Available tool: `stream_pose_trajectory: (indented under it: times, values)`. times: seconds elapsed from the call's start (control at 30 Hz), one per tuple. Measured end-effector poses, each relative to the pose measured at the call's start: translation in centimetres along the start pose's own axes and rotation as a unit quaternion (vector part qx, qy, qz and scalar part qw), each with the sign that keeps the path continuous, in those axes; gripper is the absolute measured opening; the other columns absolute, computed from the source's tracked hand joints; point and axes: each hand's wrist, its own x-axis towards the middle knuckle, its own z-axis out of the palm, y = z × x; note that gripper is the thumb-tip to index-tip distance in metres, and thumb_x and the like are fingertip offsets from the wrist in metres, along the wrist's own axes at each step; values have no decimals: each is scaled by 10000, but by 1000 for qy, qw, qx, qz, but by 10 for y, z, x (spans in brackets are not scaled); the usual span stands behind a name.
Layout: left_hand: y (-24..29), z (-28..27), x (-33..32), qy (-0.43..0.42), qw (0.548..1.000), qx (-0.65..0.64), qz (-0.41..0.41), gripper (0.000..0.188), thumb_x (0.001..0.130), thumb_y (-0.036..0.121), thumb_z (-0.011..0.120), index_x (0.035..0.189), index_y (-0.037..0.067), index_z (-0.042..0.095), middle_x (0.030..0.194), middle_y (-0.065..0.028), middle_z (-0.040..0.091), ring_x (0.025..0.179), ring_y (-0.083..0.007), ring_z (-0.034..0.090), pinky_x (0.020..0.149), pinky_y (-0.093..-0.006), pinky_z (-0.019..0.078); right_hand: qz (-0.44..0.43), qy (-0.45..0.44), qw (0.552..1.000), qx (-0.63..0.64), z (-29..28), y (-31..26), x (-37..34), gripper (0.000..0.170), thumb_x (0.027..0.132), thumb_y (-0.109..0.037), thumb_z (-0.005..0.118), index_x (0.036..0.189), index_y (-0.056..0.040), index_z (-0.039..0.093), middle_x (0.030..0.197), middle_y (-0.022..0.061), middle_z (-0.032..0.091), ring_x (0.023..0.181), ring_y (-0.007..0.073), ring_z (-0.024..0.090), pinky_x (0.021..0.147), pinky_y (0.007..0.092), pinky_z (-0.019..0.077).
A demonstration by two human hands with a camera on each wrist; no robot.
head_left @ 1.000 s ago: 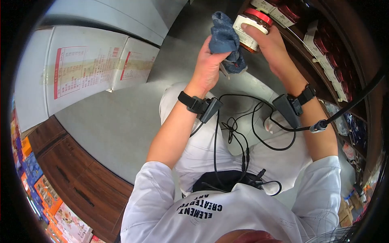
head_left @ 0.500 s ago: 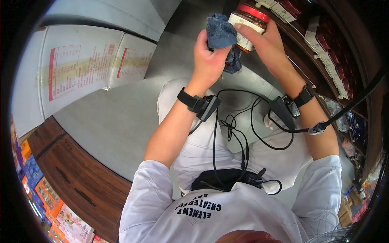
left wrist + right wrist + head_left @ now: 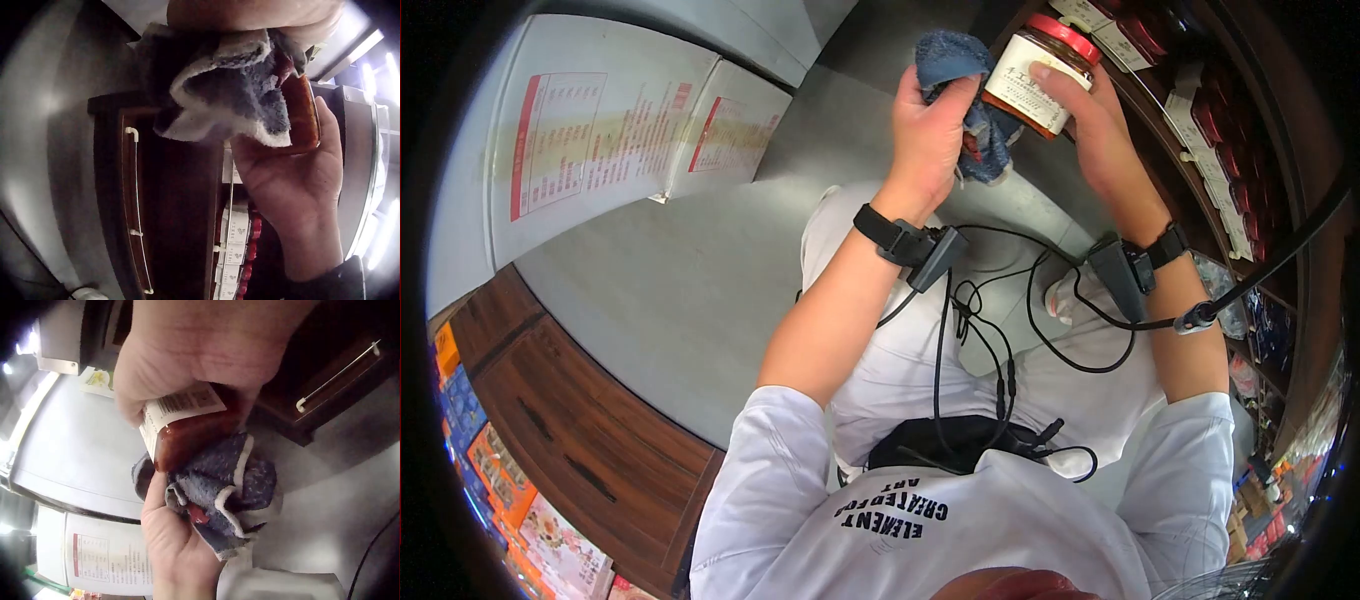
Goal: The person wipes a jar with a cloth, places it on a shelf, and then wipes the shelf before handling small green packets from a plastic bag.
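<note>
My left hand grips a crumpled blue cloth, its thumb pressed over a fold. My right hand holds a glass jar with a red lid and a white printed label, the thumb lying across that label. The jar is tilted, with reddish-brown contents showing through the glass. In the right wrist view the cloth lies right at the base of the jar. From the left wrist, the cloth hides part of the jar, which rests in the right palm.
Dark wooden shelves with rows of red-lidded jars stand close on the right. White cartons are at the left, above a brown wooden cabinet. Black cables from the wrist cameras hang loosely over the lap.
The jar has moved slightly right, and its label now faces up more fully toward the head camera. My left hand has shifted a little right, still gripping the cloth.
</note>
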Motion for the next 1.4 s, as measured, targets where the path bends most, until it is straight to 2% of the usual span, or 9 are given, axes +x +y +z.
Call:
stream_pose_trajectory:
  times: [0.33,0.5,0.77,0.9,1.07,1.23,1.3,1.33,1.4]
  values:
    - [-12,5,-3,-58,994,-58,-73,225,912,168,610,1115,75,577,1100,-30,620,996,-153,592,886,-315,475,79,35,995,39,-24,6,-16,498,818,-328,701,1195,-57,523,1055,44,624,1003,134,583,876,306,445]
    - [-50,26,4,-114,965,-125,-200,237,935,230,563,1111,72,581,1060,-45,635,972,-172,610,882,-339,490,87,114,989,44,-70,19,-44,468,840,-353,666,1183,-63,536,1068,36,627,1003,141,587,888,320,443]
    - [-111,55,-1,-174,892,-206,-363,451,953,431,409,1150,72,597,1122,-98,645,980,-251,632,858,-411,507,52,255,932,253,-115,33,-114,442,922,-305,527,1260,-25,476,1194,118,591,1099,244,579,960,393,446]
    - [-132,58,-7,-232,893,-206,-326,480,956,434,370,1179,69,588,1148,-107,633,1045,-284,607,930,-422,472,21,230,905,358,-131,37,-146,474,925,-373,483,1299,-81,471,1282,110,541,1177,283,520,991,459,416]
    - [-116,53,-11,-152,887,-307,-309,493,957,435,356,1180,59,585,1211,-115,599,1138,-292,541,1039,-428,372,22,218,883,415,-129,45,-129,512,898,-387,532,1315,-102,453,1313,123,506,1205,305,489,1011,501,386]
    - [-67,47,10,-258,907,-80,-323,472,958,409,407,1209,43,568,1188,-92,618,1058,-238,606,966,-371,458,-15,175,867,467,-142,54,-140,502,899,-345,537,1319,-89,439,1321,129,497,1224,318,473,1030,500,376]
    - [-28,54,23,-334,855,132,-373,465,952,377,465,1227,13,556,1227,-95,601,1108,-236,586,1011,-365,434,-24,151,875,459,-152,64,-151,498,892,-319,549,1328,-106,438,1326,121,499,1230,314,473,1037,495,374]
    - [-13,44,40,-419,777,311,-352,477,926,384,534,1236,22,554,1174,-60,617,1008,-189,606,909,-324,473,-35,129,880,457,-158,74,-156,498,888,-307,555,1331,-112,440,1329,117,499,1235,311,470,1040,494,374]
    - [36,42,53,-410,548,627,-373,573,823,468,665,1198,42,587,965,28,594,766,-83,506,660,-214,400,-17,72,867,493,-158,76,-168,470,874,-258,584,1301,-89,479,1270,110,559,1185,281,528,1040,446,393]
